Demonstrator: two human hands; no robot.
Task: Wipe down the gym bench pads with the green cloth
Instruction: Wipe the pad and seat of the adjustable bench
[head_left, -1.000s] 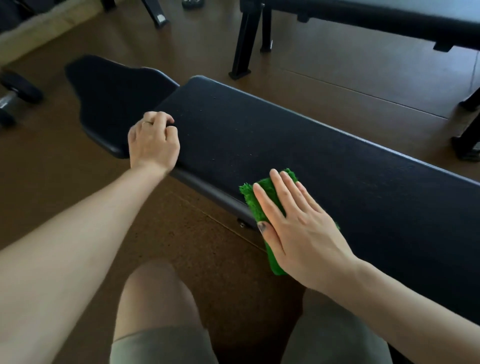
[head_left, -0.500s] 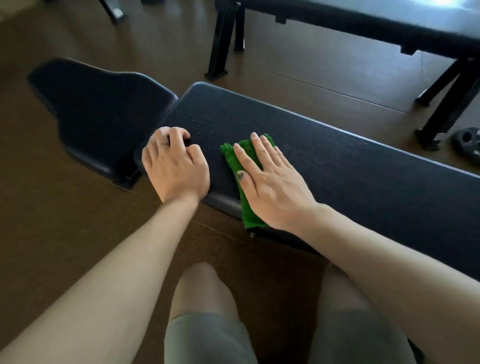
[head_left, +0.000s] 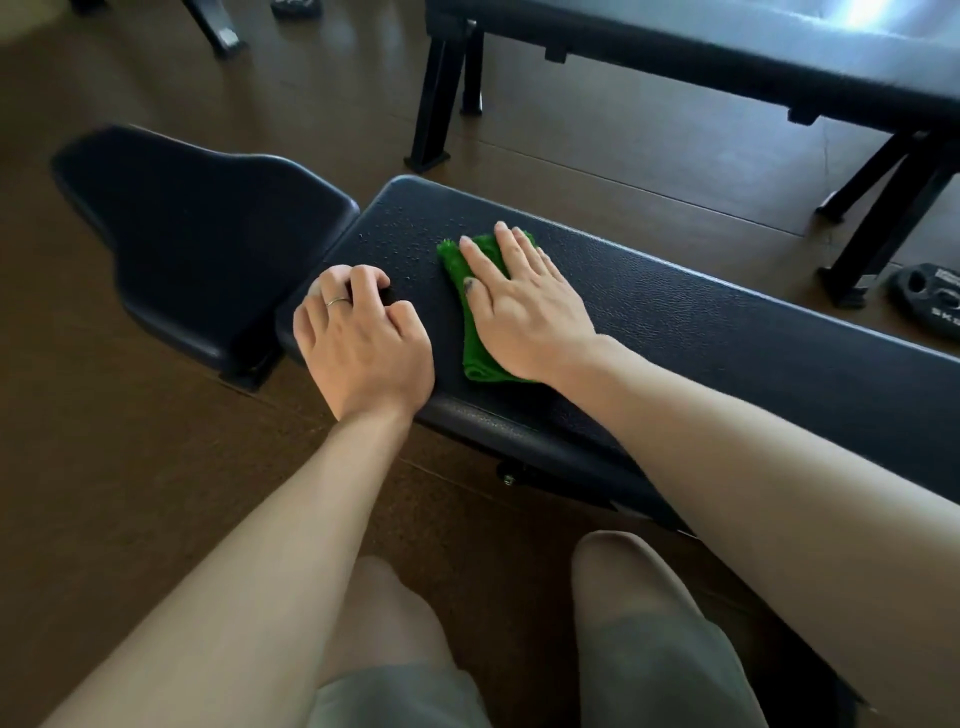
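Note:
The long black bench pad (head_left: 727, 332) runs from the middle to the right, with the separate black seat pad (head_left: 208, 234) at its left end. Small droplets dot the long pad near that end. A folded green cloth (head_left: 475, 343) lies on the long pad, and my right hand (head_left: 524, 306) presses flat on it with straight fingers. My left hand (head_left: 363, 343) rests on the pad's near left corner, just left of the cloth. Its fingers are curled and hold nothing.
A second black bench (head_left: 727, 57) stands behind, its legs (head_left: 436, 104) on the brown floor. A black weight plate (head_left: 930, 299) lies on the floor at the right edge. My knees (head_left: 639, 597) are close under the near side of the bench.
My right hand has slid the cloth leftward along the pad and further onto its top, close to my left hand. My left hand stays at the pad's end.

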